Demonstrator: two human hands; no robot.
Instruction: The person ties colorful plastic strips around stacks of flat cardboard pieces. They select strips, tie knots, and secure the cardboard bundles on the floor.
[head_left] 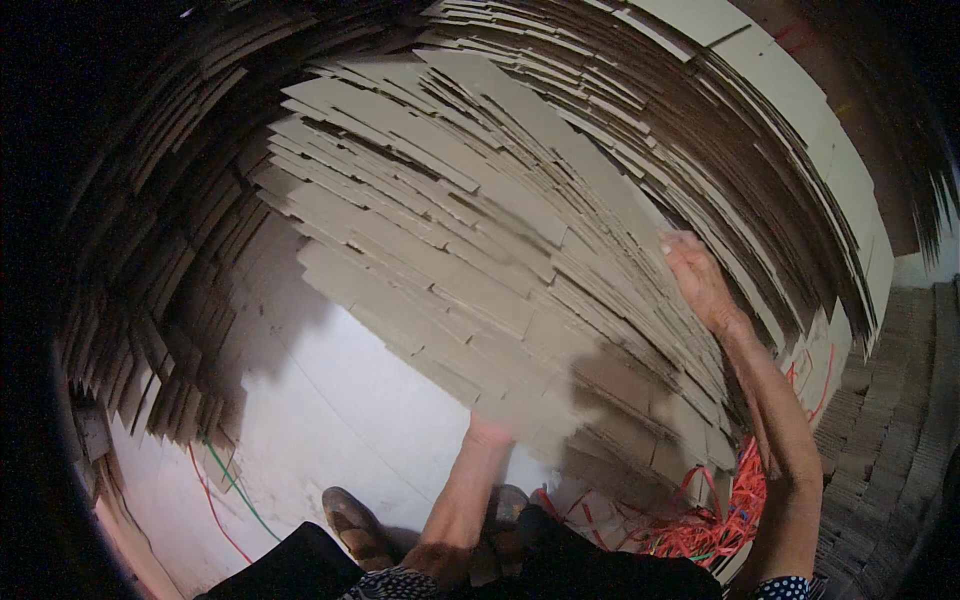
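Observation:
A large fanned stack of flat grey-beige cardboard sheets (430, 230) fills the middle of the view, tilted, its layers slipped past each other in steps. My left hand (490, 430) is at the stack's near lower edge, with its fingers hidden beneath the sheets. Along the right side, my right hand (695, 275) grips the stack's edge, fingers bent over it. Both hands hold the same bundle between them. A dark shadow falls across its lower right part.
Tall piles of similar sheets curve around behind (640, 110) and at the left (170, 330). Tangled red strapping strips (715, 520) lie near my right forearm. Red and green strands (240, 490) cross the pale floor (330, 400). My shoes (355, 520) stand just below the stack.

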